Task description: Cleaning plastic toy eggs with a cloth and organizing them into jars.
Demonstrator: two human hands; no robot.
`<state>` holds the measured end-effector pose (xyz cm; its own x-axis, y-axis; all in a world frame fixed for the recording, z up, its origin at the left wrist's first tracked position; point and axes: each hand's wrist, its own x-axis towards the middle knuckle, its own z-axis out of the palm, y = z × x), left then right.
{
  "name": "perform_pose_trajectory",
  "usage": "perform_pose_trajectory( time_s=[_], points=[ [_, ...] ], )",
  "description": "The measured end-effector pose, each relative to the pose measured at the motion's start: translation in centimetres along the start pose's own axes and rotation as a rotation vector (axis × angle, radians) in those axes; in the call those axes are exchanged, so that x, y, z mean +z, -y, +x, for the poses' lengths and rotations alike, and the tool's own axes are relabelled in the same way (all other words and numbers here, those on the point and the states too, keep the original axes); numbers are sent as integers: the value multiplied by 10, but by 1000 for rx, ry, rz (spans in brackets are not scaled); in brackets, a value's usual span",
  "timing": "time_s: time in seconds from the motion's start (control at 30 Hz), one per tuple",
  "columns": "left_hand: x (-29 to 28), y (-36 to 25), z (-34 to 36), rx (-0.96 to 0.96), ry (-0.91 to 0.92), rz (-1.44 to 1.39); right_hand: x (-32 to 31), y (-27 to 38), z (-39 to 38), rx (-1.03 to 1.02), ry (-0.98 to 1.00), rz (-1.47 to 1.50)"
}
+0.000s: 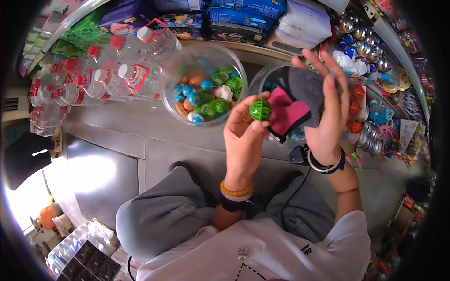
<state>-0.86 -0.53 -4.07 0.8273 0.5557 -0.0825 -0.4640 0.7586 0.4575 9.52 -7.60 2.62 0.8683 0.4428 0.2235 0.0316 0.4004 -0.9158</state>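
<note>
My left hand (243,140) pinches a small green ball with dark stripes, like a toy watermelon (260,110), between thumb and fingers. My right hand (330,105) is raised beside it, fingers stretched out and spread. Between the two hands lies a pink and dark grey cloth (291,108) over a clear round tub (262,75). Whether my right hand touches the cloth I cannot tell. Left of my hands stands another clear round tub (165,89), holding green striped balls (219,107), blue balls (206,85) and orange-brown ones (188,90).
Large clear bottles (119,77) with red handles crowd the far left. Blue packages (246,11) and a white soft pack (302,23) line the back shelf. Small toys (375,112) fill the right side. My crossed legs (159,215) are in front.
</note>
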Motion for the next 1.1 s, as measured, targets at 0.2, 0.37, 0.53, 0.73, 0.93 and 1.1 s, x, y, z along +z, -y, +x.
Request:
perform_pose_trajectory(
  time_s=[0.2,0.37,0.53,0.73,0.93,1.1],
  points=[
    [0,6,-3,295,-114,375,0,10,4,-123,17,-38],
    [18,0,-11,254,-80,408,12,7,-1,-147,263,-185],
    [15,3,-11,343,-122,694,10,-2,-3,-145,699,-528],
    [8,0,-21,419,-147,903,13,-5,-8,-155,774,-611],
    [4,-1,-22,451,-1,968,11,-2,-11,-45,584,-561],
    [5,-15,-5,784,166,889,-5,7,12,127,300,-549]
  ],
)
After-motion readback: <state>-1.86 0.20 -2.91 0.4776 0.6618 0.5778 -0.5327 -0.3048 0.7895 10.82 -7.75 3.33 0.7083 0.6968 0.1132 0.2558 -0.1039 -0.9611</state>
